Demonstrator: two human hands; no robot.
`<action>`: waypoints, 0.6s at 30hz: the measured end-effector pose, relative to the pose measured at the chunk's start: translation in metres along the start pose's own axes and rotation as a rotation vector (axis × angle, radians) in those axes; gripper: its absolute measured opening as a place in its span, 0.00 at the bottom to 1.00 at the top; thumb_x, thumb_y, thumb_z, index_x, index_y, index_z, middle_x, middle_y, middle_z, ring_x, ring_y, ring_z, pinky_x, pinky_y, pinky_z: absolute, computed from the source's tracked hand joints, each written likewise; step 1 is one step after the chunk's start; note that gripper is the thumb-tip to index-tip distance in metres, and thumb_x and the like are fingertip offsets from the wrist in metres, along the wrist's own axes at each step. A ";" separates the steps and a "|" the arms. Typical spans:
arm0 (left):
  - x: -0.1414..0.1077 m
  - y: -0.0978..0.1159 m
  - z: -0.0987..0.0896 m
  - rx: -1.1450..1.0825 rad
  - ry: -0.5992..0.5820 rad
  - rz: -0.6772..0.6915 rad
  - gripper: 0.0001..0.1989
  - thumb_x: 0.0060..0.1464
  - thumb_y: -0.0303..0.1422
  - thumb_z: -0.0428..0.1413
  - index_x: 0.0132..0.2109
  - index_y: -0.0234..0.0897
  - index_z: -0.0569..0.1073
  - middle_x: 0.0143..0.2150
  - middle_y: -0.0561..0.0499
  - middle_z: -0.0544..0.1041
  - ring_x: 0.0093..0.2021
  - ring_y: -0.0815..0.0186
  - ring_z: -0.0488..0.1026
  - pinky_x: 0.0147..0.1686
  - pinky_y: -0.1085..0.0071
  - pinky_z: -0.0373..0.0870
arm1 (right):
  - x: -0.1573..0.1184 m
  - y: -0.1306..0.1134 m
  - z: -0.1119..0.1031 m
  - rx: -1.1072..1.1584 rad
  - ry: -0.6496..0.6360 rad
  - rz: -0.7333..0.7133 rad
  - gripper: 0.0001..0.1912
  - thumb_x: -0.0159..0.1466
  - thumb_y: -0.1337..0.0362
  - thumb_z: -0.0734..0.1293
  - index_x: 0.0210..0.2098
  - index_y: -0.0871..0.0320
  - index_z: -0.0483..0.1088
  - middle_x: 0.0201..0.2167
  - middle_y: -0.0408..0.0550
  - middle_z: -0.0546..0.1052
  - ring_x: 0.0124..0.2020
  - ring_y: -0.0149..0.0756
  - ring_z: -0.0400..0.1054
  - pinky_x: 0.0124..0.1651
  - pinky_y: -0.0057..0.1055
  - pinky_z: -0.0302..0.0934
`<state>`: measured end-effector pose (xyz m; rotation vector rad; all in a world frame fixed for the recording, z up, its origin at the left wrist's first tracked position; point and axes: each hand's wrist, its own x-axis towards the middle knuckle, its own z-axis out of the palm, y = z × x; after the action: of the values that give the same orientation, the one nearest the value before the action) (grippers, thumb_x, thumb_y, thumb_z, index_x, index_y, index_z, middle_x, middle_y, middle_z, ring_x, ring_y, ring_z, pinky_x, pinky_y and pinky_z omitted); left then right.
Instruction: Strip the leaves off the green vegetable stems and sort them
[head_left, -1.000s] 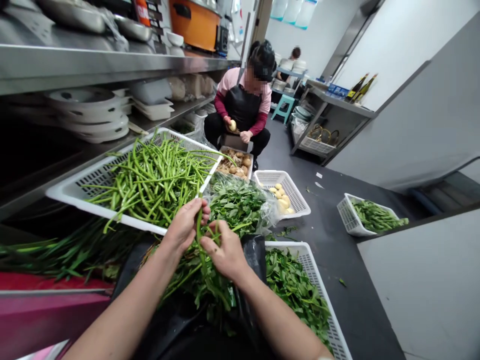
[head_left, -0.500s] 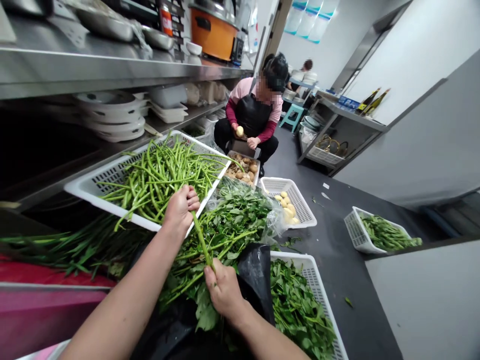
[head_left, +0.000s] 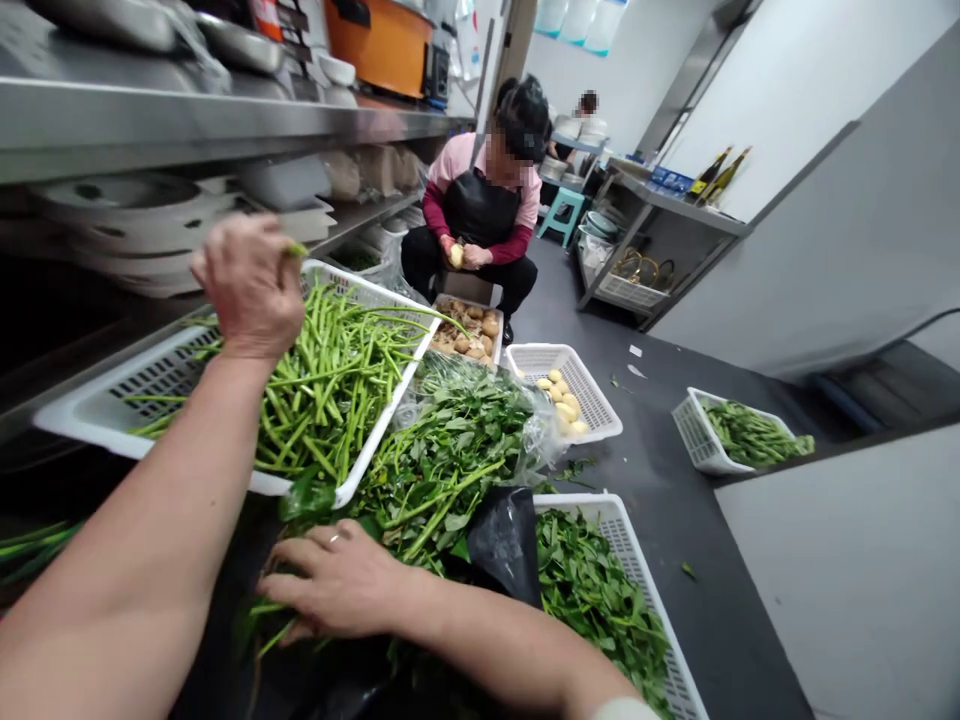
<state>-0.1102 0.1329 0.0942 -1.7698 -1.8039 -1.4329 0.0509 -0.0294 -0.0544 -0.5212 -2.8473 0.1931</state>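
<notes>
Left hand [head_left: 255,290], upper left: clutching green stalk [head_left: 298,250]. Right hand [head_left: 337,580]: leafy stems [head_left: 276,638] slanting lower-left from fingers, hold unclear.

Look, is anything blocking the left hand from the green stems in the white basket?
Nothing visible: the left hand appears to hang above the white basket, with open air between it and the green stems.

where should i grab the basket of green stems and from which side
Probably grip the basket by the middle of its right rim, coming from above, right as pictured: that edge is bare there, while the left forearm crosses the near edge.
</notes>
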 end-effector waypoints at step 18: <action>-0.216 0.092 0.076 0.128 -1.172 0.035 0.14 0.54 0.32 0.48 0.35 0.35 0.78 0.38 0.39 0.79 0.41 0.53 0.75 0.42 0.60 0.67 | -0.165 0.026 -0.031 0.685 0.653 1.062 0.09 0.60 0.65 0.59 0.28 0.58 0.69 0.27 0.45 0.73 0.29 0.31 0.67 0.34 0.26 0.60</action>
<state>0.0546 0.0341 -0.0597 -2.8049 -2.1579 -0.1212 0.2176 -0.0623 -0.0642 -1.4935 -1.4989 0.9114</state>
